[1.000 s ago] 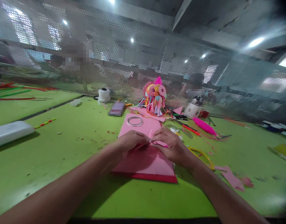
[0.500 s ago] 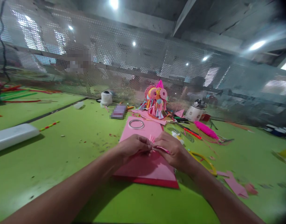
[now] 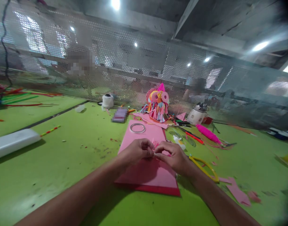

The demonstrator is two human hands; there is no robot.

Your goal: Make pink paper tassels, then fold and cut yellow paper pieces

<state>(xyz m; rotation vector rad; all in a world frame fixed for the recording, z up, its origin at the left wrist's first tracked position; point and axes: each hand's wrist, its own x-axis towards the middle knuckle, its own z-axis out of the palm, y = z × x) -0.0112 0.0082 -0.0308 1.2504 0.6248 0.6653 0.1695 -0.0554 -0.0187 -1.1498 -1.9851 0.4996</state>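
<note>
My left hand [image 3: 140, 150] is closed in a pinch on a small pink fringed paper tassel [image 3: 155, 143] whose strips stick up between the fingers. From the other side my right hand [image 3: 173, 156] pinches its lower end between thumb and forefinger. Most of the tassel is hidden by the fingers. Both hands are just above a stack of pink paper sheets [image 3: 148, 179] with a darker red edge at the front. Near the stack's far end lies a silvery ring [image 3: 137, 133].
Right of the stack are a white bottle [image 3: 179, 142], a yellow-handled tool [image 3: 206, 168] and pink paper scraps [image 3: 238, 191]. Behind stands a colourful tasselled figure [image 3: 158, 102], with a white thread spool [image 3: 107, 101] to its left. A long white object [image 3: 14, 141] lies far left.
My right hand's fingers have lifted and curled into a rounder pinch at the tassel. My left hand stays nearly in place. The whole view has shifted slightly.
</note>
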